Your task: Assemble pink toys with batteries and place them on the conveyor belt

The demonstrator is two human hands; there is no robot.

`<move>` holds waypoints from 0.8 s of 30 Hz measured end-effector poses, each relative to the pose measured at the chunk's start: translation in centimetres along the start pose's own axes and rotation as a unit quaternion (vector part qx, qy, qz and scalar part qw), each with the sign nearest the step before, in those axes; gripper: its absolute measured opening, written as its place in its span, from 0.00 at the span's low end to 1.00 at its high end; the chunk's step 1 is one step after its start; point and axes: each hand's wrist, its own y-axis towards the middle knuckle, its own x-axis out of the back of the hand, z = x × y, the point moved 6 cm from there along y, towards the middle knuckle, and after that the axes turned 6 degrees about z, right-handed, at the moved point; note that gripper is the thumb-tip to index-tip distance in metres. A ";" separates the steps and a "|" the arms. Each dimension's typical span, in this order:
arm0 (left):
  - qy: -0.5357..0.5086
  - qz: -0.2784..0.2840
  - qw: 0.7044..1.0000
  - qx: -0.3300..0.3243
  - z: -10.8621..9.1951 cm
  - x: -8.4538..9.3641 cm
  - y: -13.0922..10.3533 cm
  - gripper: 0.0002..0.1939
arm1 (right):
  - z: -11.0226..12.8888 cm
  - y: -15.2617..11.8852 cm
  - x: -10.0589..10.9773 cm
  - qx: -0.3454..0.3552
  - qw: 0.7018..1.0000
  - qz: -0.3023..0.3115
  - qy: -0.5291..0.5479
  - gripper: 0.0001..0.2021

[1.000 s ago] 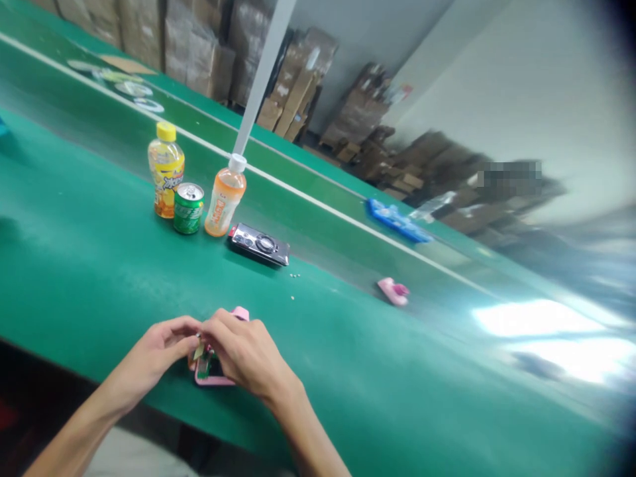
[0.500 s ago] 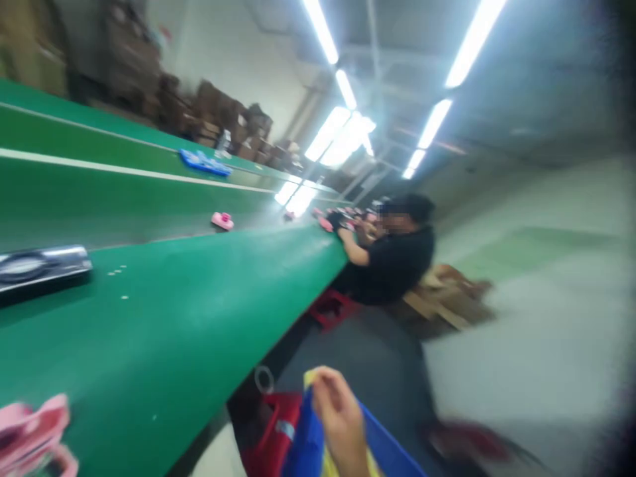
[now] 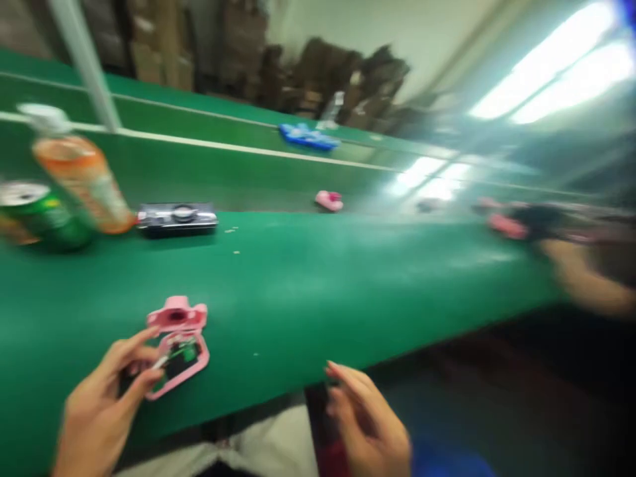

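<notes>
view back on bench [image 3: 318, 278] | right hand [image 3: 370, 424] now off the pink casing [image 3: 179, 348], fingers loosely spread, empty, at bench edge | left hand [image 3: 102, 407] fingers pinch casing's left end, flat on bench

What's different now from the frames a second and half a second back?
A second ago both hands worked together on the pink shell half. The right hand has let go and now hangs open off the table's edge; only the left hand touches the shell. The view swung right, then back. The bottle, can and black device kept their places.
</notes>
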 end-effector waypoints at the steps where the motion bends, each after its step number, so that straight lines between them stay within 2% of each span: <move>1: 0.001 -0.025 1.000 -0.002 -0.5 1.0 -0.9 0.28 | 4.1 3.2 -3.1 0.105 0.988 0.096 0.055 0.13; 2: -0.005 -0.037 0.999 -0.012 -1.1 1.4 -1.4 0.28 | 8.1 5.7 -5.7 0.191 0.960 0.176 0.105 0.14; 3: -0.013 -0.030 0.999 -0.030 -1.8 1.3 -1.5 0.26 | 11.5 7.7 -7.9 0.246 0.926 0.249 0.142 0.14; 5: -0.025 -0.004 0.997 -0.070 -2.9 0.7 -1.2 0.23 | 16.3 10.0 -11.0 0.322 0.852 0.363 0.199 0.12; 7: -0.029 0.007 0.994 -0.105 -3.5 0.2 -1.0 0.20 | 18.2 11.0 -12.7 0.337 0.798 0.445 0.227 0.08; 8: -0.028 0.006 0.993 -0.116 -3.6 0.1 -0.9 0.19 | 18.3 11.3 -13.2 0.329 0.785 0.473 0.228 0.06; 10: -0.026 0.004 0.991 -0.131 -3.6 0.0 -1.2 0.18 | 17.8 11.5 -13.6 0.303 0.782 0.504 0.207 0.03; 13: -0.006 0.000 0.987 -0.160 -3.8 0.0 -1.7 0.26 | 17.0 11.7 -13.0 0.270 0.805 0.485 0.209 0.03; 14: 0.011 -0.005 0.985 -0.170 -3.9 0.1 -1.8 0.25 | 16.8 11.8 -12.8 0.261 0.814 0.468 0.224 0.03; 15: 0.030 -0.014 0.984 -0.177 -4.0 0.2 -1.9 0.20 | 16.6 11.9 -12.5 0.254 0.824 0.447 0.238 0.04; 17: 0.069 -0.035 0.981 -0.179 -4.2 0.3 -1.8 0.05 | 16.1 11.9 -12.2 0.249 0.842 0.409 0.248 0.06; 20: 0.107 -0.050 0.977 -0.177 -4.5 0.1 -1.7 0.10 | 15.2 11.6 -12.2 0.257 0.863 0.376 0.218 0.08; 24: 0.159 -0.086 0.968 -0.175 -4.5 -0.4 -2.1 0.09 | 14.3 10.8 -12.3 0.289 0.873 0.350 0.177 0.12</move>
